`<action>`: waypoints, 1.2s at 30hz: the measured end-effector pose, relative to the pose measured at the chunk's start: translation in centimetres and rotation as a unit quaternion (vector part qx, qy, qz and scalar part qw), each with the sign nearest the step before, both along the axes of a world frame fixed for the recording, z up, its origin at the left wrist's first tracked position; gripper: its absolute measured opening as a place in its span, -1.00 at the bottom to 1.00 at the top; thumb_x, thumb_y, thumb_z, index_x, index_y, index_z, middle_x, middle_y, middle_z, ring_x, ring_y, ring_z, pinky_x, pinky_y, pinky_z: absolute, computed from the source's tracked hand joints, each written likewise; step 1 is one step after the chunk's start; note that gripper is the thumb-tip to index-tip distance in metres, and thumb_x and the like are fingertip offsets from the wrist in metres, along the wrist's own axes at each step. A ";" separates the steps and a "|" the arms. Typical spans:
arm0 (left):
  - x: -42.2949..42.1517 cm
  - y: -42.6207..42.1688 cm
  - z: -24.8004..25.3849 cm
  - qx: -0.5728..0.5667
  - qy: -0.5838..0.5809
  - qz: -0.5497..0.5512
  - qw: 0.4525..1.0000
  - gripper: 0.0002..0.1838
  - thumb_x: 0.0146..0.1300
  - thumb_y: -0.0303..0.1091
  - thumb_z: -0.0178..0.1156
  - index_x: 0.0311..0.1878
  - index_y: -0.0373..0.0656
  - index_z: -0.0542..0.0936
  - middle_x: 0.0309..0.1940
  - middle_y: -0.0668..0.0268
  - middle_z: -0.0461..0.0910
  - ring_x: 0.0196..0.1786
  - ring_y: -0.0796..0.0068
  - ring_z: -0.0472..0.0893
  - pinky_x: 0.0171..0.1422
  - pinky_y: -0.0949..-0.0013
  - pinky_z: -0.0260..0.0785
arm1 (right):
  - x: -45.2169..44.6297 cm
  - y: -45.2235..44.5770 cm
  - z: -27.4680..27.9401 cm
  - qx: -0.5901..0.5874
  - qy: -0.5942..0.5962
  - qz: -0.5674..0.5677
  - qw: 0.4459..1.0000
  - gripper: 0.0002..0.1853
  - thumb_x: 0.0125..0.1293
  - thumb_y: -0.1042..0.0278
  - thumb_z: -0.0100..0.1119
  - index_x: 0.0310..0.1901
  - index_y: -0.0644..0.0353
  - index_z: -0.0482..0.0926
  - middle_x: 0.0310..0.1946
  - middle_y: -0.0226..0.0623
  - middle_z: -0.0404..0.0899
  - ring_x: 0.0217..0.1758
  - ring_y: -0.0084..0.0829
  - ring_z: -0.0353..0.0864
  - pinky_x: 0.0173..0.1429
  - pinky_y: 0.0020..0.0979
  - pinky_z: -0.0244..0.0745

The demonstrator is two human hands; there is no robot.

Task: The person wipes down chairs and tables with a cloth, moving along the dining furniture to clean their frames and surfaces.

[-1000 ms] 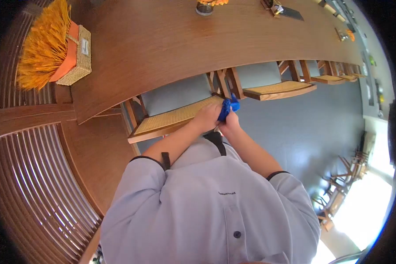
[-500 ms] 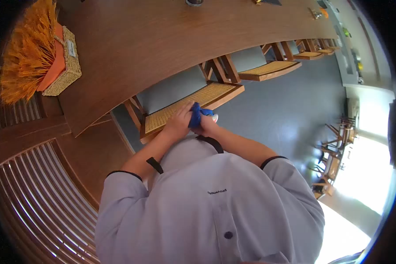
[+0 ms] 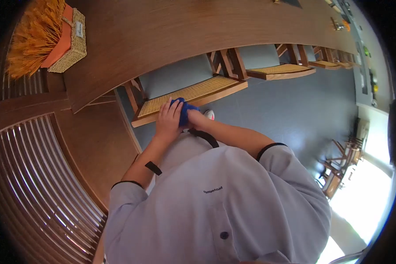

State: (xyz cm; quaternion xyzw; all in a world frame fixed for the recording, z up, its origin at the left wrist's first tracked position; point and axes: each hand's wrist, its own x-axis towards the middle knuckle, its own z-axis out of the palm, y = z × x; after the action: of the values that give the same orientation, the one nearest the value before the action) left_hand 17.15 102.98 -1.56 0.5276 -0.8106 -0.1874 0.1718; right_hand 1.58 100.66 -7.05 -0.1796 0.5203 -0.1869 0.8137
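A crumpled blue cloth (image 3: 185,110) is bunched between my two hands, in front of my shirt. My left hand (image 3: 167,119) lies over its left side, fingers bent across it. On the other side my right hand (image 3: 196,118) grips it, with most of its fingers hidden behind the cloth. Just beyond the hands is a chair with a woven cane seat (image 3: 163,104), partly pushed under the long wooden table (image 3: 171,31).
A woven basket (image 3: 77,44) of orange dried stalks (image 3: 35,39) stands on the table's left end. More cane chairs (image 3: 279,71) line its edge. A slatted wooden panel (image 3: 39,176) is at left. Grey floor (image 3: 286,105) stretches right, towards stacked wooden furniture (image 3: 341,163).
Both hands have moved left with the blue cloth. My left hand's fingers are now more spread over it. The view has shifted slightly, and a shoe shows more clearly beyond my right wrist.
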 end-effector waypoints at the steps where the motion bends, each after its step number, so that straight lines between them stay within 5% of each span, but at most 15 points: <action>1: -1.5 -0.3 -0.2 -0.009 -0.002 0.006 1.000 -0.05 -0.12 -0.14 0.57 0.38 -0.25 0.40 0.35 0.10 0.45 0.50 -0.04 0.32 0.60 -0.11 0.10 | -1.1 -0.3 -0.7 0.009 -0.021 -0.028 0.999 -0.66 0.59 0.14 -0.16 0.22 0.02 0.51 0.04 -0.30 0.67 0.02 -0.34 0.72 0.08 -0.17 0.68; 3: -4.9 -1.0 -0.9 -0.029 -0.002 0.018 0.999 -0.08 -0.12 -0.17 0.55 0.37 -0.24 0.42 0.32 0.10 0.49 0.48 -0.03 0.36 0.58 -0.09 0.14 | -3.4 -1.0 -0.4 0.023 0.012 -0.099 0.995 -0.68 0.59 0.21 -0.17 0.18 0.04 0.52 0.05 -0.29 0.68 0.05 -0.34 0.70 0.15 -0.17 0.64; 7: -11.4 -3.2 -3.6 -0.125 -0.014 0.032 0.992 -0.49 0.23 -0.35 0.10 0.27 -0.22 0.53 0.17 0.14 0.59 0.31 0.10 0.52 0.41 0.04 0.38 | -10.0 -2.2 -3.5 -0.021 0.018 -0.172 0.985 -0.72 0.59 0.24 -0.13 0.15 0.04 0.53 0.05 -0.29 0.68 0.08 -0.35 0.69 0.20 -0.21 0.60; 12: -18.4 -5.8 -3.6 -0.102 -0.010 0.033 0.994 -0.51 0.22 -0.34 0.14 0.22 -0.28 0.54 0.15 0.09 0.61 0.29 0.07 0.53 0.45 0.04 0.34 | -16.4 -4.5 -2.7 -0.054 0.019 -0.255 0.965 -0.78 0.59 0.22 -0.08 0.07 -0.01 0.56 0.01 -0.37 0.69 0.06 -0.40 0.71 0.15 -0.27 0.62; 17: -21.3 -6.5 -4.1 -0.083 -0.009 0.056 0.995 -0.53 0.25 -0.37 0.10 0.22 -0.31 0.54 0.19 0.04 0.59 0.30 0.02 0.53 0.50 0.01 0.29 | -18.5 -5.8 -1.5 -0.047 0.036 -0.221 0.974 -0.81 0.58 0.17 -0.02 0.02 -0.07 0.58 -0.03 -0.43 0.69 0.02 -0.41 0.72 0.06 -0.23 0.66; 23: -18.6 -6.6 -4.7 -0.070 0.053 0.006 0.996 -0.52 0.25 -0.36 0.11 0.24 -0.28 0.53 0.22 0.08 0.58 0.31 0.05 0.53 0.44 0.05 0.35 | -15.8 -5.7 -0.4 0.005 0.087 -0.249 0.965 -0.67 0.63 -0.02 -0.18 0.16 -0.10 0.51 0.12 -0.37 0.63 0.18 -0.29 0.65 0.19 -0.10 0.62; 27: -13.0 -5.1 -4.0 -0.066 0.070 -0.001 0.995 -0.53 0.21 -0.37 0.15 0.21 -0.25 0.55 0.21 0.13 0.59 0.30 0.12 0.55 0.39 0.10 0.40 | -9.6 -3.8 1.9 -0.001 0.097 -0.260 0.961 -0.48 0.66 -0.14 -0.35 0.29 0.06 0.41 0.22 -0.26 0.55 0.27 -0.21 0.60 0.30 -0.07 0.58; 34: 1.3 -1.3 -3.0 -0.035 0.084 -0.017 0.996 -0.58 0.20 -0.35 0.18 0.14 -0.20 0.61 0.15 0.17 0.63 0.24 0.16 0.59 0.34 0.15 0.43 | 3.9 0.9 0.9 0.003 0.041 -0.255 0.966 -0.52 0.65 -0.15 -0.36 0.26 -0.07 0.45 0.22 -0.31 0.57 0.30 -0.24 0.56 0.42 -0.13 0.46; 36: 5.3 -0.4 -3.2 -0.050 0.075 -0.011 0.996 -0.60 0.19 -0.34 0.17 0.12 -0.18 0.63 0.14 0.19 0.64 0.23 0.17 0.59 0.33 0.16 0.45 | 7.0 1.6 -0.6 0.056 0.064 -0.249 0.965 -0.48 0.61 -0.23 -0.30 0.22 -0.04 0.47 0.18 -0.30 0.59 0.26 -0.25 0.58 0.30 -0.11 0.56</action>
State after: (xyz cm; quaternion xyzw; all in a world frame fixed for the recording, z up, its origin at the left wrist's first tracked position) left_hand 22.48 102.56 -4.76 0.4938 -0.8097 -0.1871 0.2560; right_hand 8.59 102.23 -7.70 -0.0103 0.6089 -0.3426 0.7154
